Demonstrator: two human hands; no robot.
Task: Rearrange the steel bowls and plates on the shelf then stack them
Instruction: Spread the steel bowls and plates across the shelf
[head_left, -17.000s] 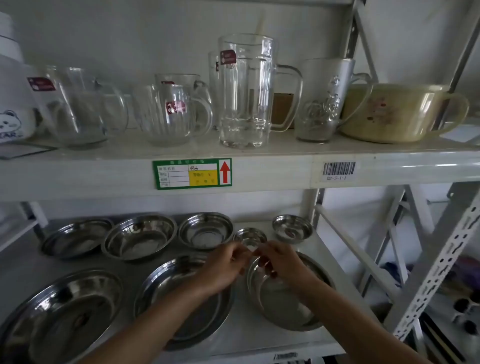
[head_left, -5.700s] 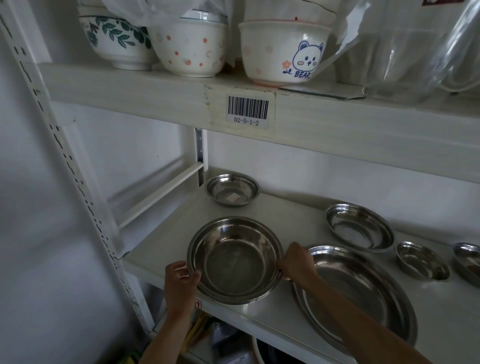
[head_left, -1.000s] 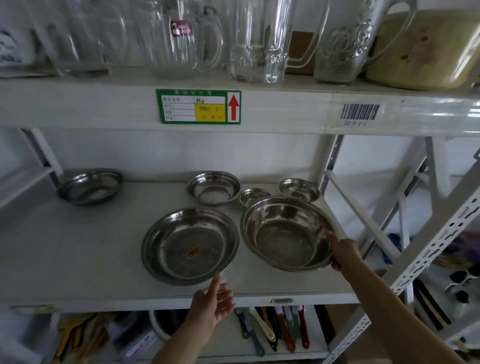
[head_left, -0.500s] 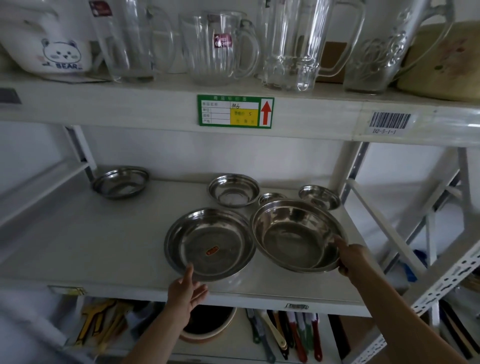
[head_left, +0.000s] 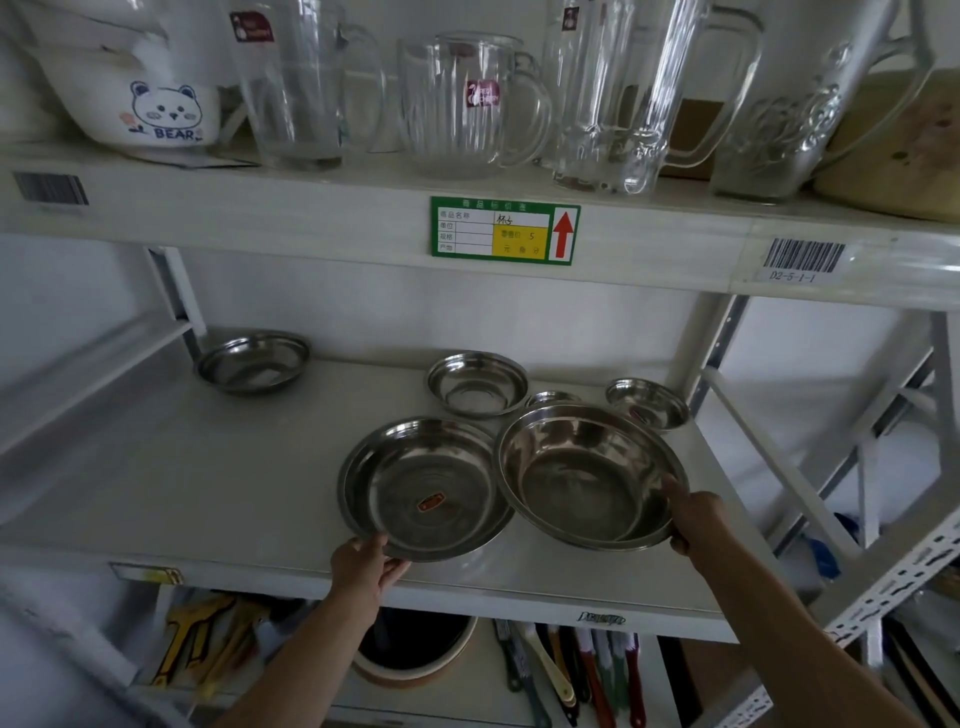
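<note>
Head view: left hand (head_left: 370, 566) pinching near rim of flat round steel plate (head_left: 423, 488) at white shelf (head_left: 171, 483) front; right hand (head_left: 693, 522) gripping right edge of deep round steel bowl (head_left: 587, 475), overlapping plate's right rim, likely stacked next.

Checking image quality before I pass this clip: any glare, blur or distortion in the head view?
Head view: wide-angle bending bows the upper shelf edge; soft light, dim under the shelf. Mild sheen on the deep bowl and flat plate, nothing washed out. Both hands, left and right, are sharp; the bottom-left corner is smeared.
</note>
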